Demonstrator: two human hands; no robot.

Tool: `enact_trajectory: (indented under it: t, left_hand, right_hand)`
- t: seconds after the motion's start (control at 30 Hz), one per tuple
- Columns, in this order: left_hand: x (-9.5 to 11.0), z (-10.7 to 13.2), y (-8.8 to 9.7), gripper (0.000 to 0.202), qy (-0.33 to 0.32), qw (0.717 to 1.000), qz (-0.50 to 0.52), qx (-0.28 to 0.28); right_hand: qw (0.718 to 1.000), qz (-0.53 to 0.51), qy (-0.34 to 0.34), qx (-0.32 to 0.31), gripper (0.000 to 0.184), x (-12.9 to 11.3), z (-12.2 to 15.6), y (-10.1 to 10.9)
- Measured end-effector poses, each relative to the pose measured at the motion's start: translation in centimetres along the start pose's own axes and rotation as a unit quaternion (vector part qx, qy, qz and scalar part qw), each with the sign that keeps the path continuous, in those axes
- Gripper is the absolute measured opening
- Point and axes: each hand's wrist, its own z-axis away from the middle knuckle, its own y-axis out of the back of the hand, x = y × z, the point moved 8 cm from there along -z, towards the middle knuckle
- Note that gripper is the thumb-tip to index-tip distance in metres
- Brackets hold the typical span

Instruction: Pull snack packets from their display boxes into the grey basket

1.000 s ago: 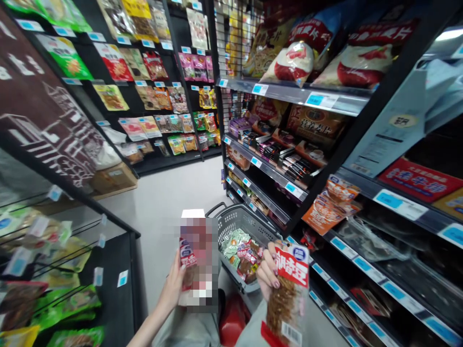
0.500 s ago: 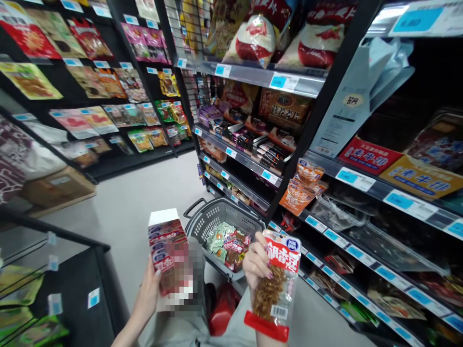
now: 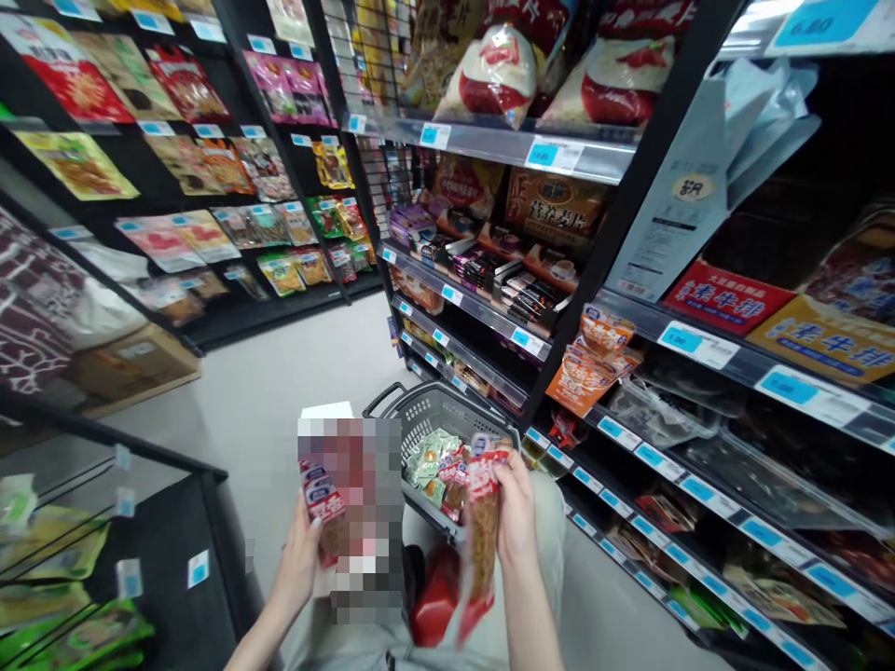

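My left hand [image 3: 299, 559] grips a stack of red snack packets [image 3: 328, 513] with a white top, partly blurred out. My right hand [image 3: 516, 508] is closed on one red-and-clear snack packet [image 3: 479, 540] of brown strips, turned edge-on and held close beside the stack. Just beyond both hands a grey shopping basket [image 3: 426, 415] sits on the floor, holding several green and red snack packs.
Black shelves with blue price tags line the right side [image 3: 699, 345] and carry boxed and bagged snacks. A wall of hanging snack bags [image 3: 210, 168] runs along the back left. A low black rack [image 3: 174, 559] stands at my left. A cardboard box [image 3: 132, 359] rests on the grey floor.
My right hand has swung its packet left and turned it edge-on toward the stack in my left hand. The view has held roughly steady after panning right earlier.
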Motion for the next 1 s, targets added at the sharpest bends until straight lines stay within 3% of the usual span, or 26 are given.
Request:
enact_trajectory:
  t: [0.2, 0.33, 0.47, 0.53, 0.67, 0.77, 0.83, 0.93, 1.0]
  left_hand:
    - [0.2, 0.2, -0.2, 0.093, 0.012, 1.0, 0.007, -0.007]
    - [0.5, 0.3, -0.3, 0.092, 0.008, 1.0, 0.019, -0.006]
    - [0.3, 0.4, -0.5, 0.093, 0.008, 1.0, 0.022, -0.006]
    - [0.1, 0.4, -0.6, 0.091, 0.004, 1.0, 0.027, -0.004]
    - [-0.1, 0.4, -0.7, 0.084, -0.007, 0.999, 0.037, -0.002]
    - [-0.1, 0.6, -0.8, 0.081, -0.003, 0.999, 0.043, -0.001]
    - [0.1, 0.7, -0.8, 0.082, -0.001, 0.999, 0.043, -0.005]
    - [0.5, 0.8, -0.9, 0.087, 0.001, 0.999, 0.04, -0.012]
    - [0.6, 0.8, -0.9, 0.089, 0.001, 0.999, 0.039, -0.014]
  right_hand:
    - [0.967, 0.231, 0.014, 0.105, 0.022, 1.2, -1.6, 6.0]
    - [0.916, 0.369, 0.013, 0.156, 0.028, 2.1, -2.8, 9.6]
    - [0.849, 0.502, -0.037, 0.162, 0.026, 4.2, -4.5, 11.1]
    - [0.833, 0.533, -0.058, 0.133, 0.027, 5.6, -5.7, 10.8]
    - [0.826, 0.552, -0.081, 0.087, 0.037, 7.9, -8.1, 9.6]
    - [0.828, 0.554, -0.08, 0.026, 0.035, 9.0, -8.7, 7.4]
    - [0.842, 0.531, -0.075, -0.058, 0.024, 9.9, -7.9, 4.5]
    - [0.865, 0.438, -0.031, -0.242, 0.016, 10.9, -4.3, -2.5]
    - [0.855, 0.414, 0.035, -0.311, 0.019, 10.7, -1.5, -6.8]
